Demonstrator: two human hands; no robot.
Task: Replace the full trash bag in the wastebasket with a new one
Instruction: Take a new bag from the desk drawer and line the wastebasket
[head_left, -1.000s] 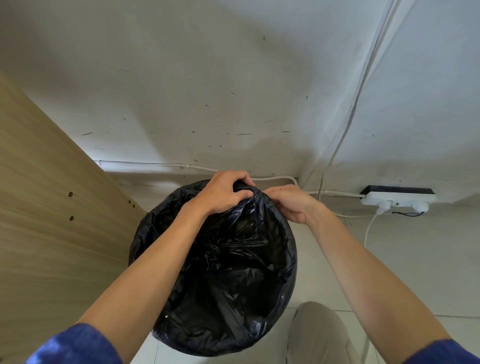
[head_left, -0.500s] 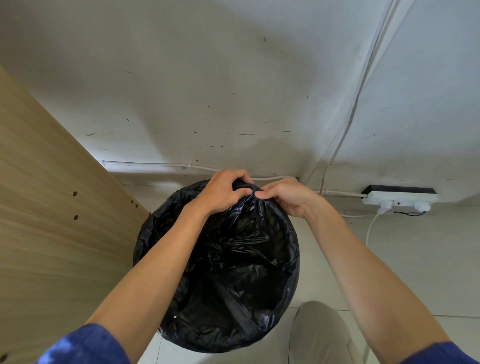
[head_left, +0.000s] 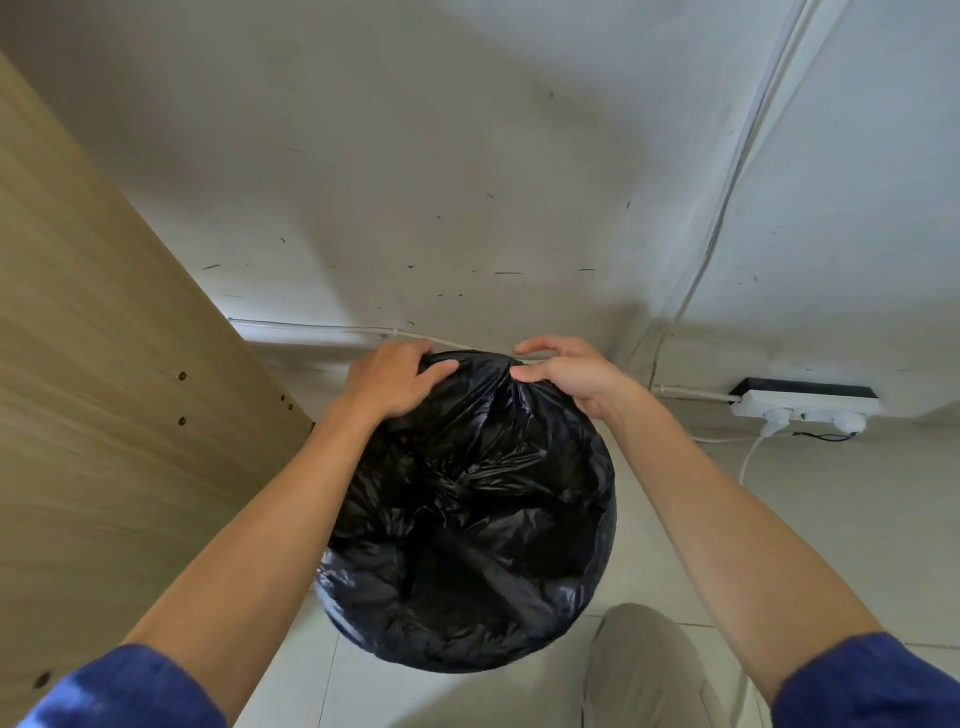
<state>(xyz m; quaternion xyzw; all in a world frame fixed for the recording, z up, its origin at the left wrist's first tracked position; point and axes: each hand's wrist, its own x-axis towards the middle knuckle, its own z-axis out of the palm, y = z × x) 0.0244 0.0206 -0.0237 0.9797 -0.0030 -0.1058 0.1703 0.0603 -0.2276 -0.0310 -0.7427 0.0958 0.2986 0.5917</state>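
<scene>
A black trash bag (head_left: 467, 519) lines a round wastebasket on the floor below me and covers it entirely, so the basket itself is hidden. Its plastic is crumpled and folded over the rim all around. My left hand (head_left: 392, 382) grips the bag's edge at the far rim, fingers curled over the plastic. My right hand (head_left: 563, 374) pinches a gathered fold of the same edge just to the right, its other fingers lifted. The two hands sit a short gap apart.
A wooden panel (head_left: 104, 415) stands close on the left. A white wall (head_left: 467, 182) rises behind, with a thin cable along its base. A white power strip (head_left: 802, 408) with plugs lies on the floor at right. My knee (head_left: 644, 670) is beside the basket.
My hands have slid apart along the far rim while holding the bag's edge. The view has shifted so the basket sits more to the centre.
</scene>
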